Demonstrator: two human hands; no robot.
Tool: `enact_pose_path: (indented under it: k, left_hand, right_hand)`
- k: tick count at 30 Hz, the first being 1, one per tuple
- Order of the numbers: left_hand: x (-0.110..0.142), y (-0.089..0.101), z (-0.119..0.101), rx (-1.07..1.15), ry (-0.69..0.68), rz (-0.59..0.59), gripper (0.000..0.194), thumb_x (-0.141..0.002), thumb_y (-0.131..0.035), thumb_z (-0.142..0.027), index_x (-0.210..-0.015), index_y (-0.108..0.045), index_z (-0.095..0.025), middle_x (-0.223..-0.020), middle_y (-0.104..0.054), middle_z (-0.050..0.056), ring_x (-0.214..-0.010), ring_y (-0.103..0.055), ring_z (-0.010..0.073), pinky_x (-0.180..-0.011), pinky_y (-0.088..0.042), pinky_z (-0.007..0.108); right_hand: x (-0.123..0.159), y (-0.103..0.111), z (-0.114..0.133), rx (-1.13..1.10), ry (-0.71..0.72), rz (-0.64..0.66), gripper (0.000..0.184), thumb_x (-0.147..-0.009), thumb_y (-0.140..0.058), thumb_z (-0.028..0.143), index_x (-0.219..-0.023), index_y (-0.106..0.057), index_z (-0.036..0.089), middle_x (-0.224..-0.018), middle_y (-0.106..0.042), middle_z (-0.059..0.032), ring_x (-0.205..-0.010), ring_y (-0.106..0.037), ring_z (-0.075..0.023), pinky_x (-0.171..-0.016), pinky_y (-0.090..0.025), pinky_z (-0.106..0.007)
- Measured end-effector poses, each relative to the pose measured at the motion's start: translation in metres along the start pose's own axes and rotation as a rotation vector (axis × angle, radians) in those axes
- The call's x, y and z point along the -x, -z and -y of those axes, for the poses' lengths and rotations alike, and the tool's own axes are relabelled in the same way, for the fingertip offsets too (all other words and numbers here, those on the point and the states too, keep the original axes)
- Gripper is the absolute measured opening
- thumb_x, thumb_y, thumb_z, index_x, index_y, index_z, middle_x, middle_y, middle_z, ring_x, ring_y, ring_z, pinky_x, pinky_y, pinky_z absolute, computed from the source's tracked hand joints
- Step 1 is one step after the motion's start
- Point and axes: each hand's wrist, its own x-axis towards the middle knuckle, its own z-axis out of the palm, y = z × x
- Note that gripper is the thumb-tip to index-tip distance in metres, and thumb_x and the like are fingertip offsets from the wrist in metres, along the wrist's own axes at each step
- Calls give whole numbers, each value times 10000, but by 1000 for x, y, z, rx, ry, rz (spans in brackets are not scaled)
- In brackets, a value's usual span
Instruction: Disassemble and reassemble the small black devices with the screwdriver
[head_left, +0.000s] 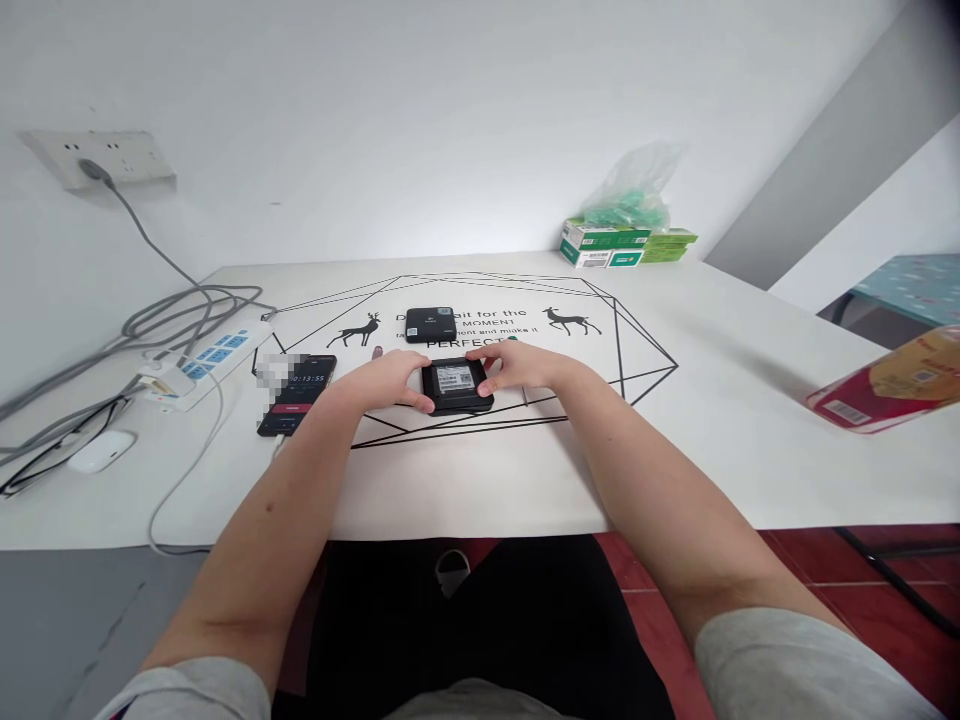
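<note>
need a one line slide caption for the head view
Both hands, left hand and right hand, grip a small black device on a white table, phone alongside.

white table [712, 440], deer-and-lines print | centre: black device [456, 385], hands on it | just beyond: second black box [430, 324] | left: phone [298, 394], power strip [206, 362], white mouse [101, 451] | far right: green boxes [626, 246] | right edge: red pack [889, 385]

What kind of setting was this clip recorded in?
Most likely a plain home or small-office desk. A white table with a printed deer design stands against a bare wall, a power strip and tangled cables lie at its left, and a phone lies beside the small black device both hands grip.
</note>
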Motion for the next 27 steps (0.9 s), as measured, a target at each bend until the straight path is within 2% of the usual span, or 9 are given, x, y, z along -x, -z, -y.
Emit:
enact_pose_path:
  k: [7,15,22,27]
  left_hand:
    - [2,1,-6,26,45,10,889,-808,-838,-594,-1591,-571,-269,-1585,-638,101,-1392,-622,372,-1093,-514,403]
    - [-2,-1,-4,8,29,6,886,-806,-829,-584,-1591,-578,-258,-1582,-631,96,-1384,-627,359,-1033,-535,363]
    - [-5,-4,2,27,24,7,856,-803,-833,-584,-1562,-611,-256,-1632,-600,90,-1391,-630,361,-1109,-498,394]
    - [-6,-5,4,36,-29,11,760,-820,-809,-592,-1501,-673,-284,-1710,-530,69,-1416,-622,371,-1136,-499,416]
  right_hand:
    - [-1,-1,1,-3,3,-4,846,-781,-925,433,-1558,-665,226,-1424,-753,-146,-1248,-740,-356,-1221,-513,-538]
    - [-2,-1,3,-22,-12,15,843,-775,-940,449,-1540,-671,218,-1408,-756,-147,-1263,-731,-356,-1215,-505,-513]
    - [-7,-3,1,2,-22,10,873,-760,-945,468,-1545,-654,223,-1383,-759,-153,-1252,-730,-356,-1178,-527,-503]
    - [-7,-3,1,40,-4,10,816,-758,-935,479,-1503,-666,279,-1474,-727,-135,-1375,-661,-388,-1152,-539,-519]
